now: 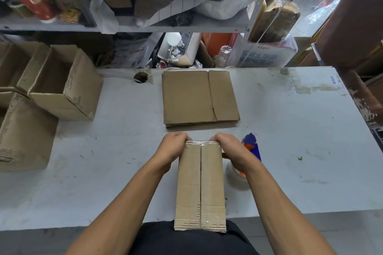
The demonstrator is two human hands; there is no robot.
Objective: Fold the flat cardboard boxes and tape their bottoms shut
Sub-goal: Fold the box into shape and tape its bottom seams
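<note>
Hands are curling over the far edge of a folded cardboard box [200,184] at a grey work table [290,130]: the left hand [173,147] is gripping the far left corner and the right hand [229,149] the far right corner, fingers bent down over the rim where a strip of clear tape [201,143] is shining across it. The box is standing in front of the person, its near end hanging past the table edge, its two bottom flaps meeting in a centre seam that is showing clear tape along it, plainest near the close end. This box appears nearly finished, with the tape end being pressed down. A blue and orange tape dispenser [251,147] is lying just beside the right wrist. To the left, several assembled boxes [62,87] are standing open-topped, suggesting work already done. Beyond the hands, a stack of flat boxes [199,97] is lying untouched, so more folding and taping is waiting. How many flats are in the stack cannot be told.
</note>
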